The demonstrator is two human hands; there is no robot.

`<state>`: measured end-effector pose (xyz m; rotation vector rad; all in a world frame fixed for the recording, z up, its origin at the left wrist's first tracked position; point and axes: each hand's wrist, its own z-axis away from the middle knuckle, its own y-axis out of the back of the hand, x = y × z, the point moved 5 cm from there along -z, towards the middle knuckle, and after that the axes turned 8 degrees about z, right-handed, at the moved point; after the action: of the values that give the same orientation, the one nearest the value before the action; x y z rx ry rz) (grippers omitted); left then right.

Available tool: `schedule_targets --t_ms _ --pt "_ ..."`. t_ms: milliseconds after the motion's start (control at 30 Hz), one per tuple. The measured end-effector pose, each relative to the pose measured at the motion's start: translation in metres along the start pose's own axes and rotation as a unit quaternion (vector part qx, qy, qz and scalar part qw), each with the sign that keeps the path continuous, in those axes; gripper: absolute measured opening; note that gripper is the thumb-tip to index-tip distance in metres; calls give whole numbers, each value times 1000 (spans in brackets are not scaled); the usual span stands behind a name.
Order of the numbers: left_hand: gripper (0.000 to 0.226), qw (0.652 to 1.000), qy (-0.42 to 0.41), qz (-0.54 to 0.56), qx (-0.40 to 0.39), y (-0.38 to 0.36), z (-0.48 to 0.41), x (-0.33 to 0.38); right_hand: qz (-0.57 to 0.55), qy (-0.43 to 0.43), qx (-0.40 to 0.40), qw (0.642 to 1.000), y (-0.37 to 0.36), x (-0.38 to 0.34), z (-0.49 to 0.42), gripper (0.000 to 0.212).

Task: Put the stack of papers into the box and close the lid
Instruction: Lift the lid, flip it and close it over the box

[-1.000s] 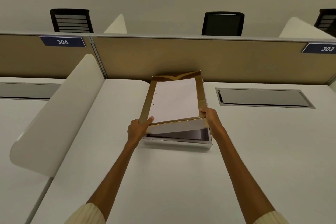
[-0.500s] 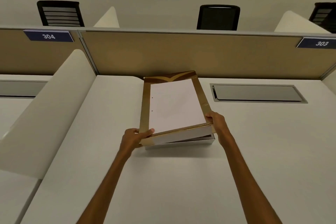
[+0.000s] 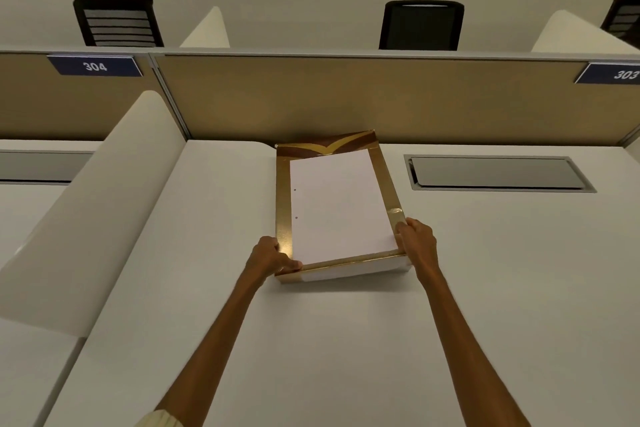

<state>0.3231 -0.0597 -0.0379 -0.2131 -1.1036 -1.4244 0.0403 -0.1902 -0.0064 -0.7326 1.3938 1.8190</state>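
The box lid (image 3: 337, 208), white in the middle with a gold border and a brown-gold band at its far end, lies flat over the box on the white desk (image 3: 311, 340). Only the box's near edge (image 3: 353, 272) shows under the lid. My left hand (image 3: 272, 258) grips the lid's near left corner with the thumb on top. My right hand (image 3: 417, 244) holds the near right corner, fingers on the gold edge. The stack of papers is hidden inside.
A tan partition (image 3: 346, 97) stands right behind the box. A curved white divider (image 3: 97, 204) rises on the left. A grey cable hatch (image 3: 495, 172) is set in the desk to the right. Black chairs (image 3: 420, 24) stand beyond the partition.
The lid's near end has come down from a raised tilt until it rests on the box, and the dark gap under it has closed. Both hands stayed on its near corners.
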Motion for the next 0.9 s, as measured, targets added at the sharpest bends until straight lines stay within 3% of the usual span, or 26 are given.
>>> schedule_targets --t_ms 200,367,500,633,733,833,900 --pt "46 999 -5 -35 25 -5 4 1 22 22 14 999 -8 18 3 30" --pt "70 998 5 -64 23 -13 1 0 29 11 1 1000 -17 37 -1 43" --pt "88 999 -30 2 38 -10 -9 5 8 10 3 1000 -15 36 -10 43" --pt "37 982 -98 103 129 2 -23 24 -42 -4 5 999 -8 20 -40 49" --pt "39 971 -101 137 168 5 -46 34 -67 -4 13 998 -8 -2 -70 46" --pt "22 963 -103 165 189 8 -68 54 -52 17 29 998 -13 -23 -99 42" --pt "22 956 -91 182 209 11 -84 66 -64 18 30 997 -20 -35 -119 37"
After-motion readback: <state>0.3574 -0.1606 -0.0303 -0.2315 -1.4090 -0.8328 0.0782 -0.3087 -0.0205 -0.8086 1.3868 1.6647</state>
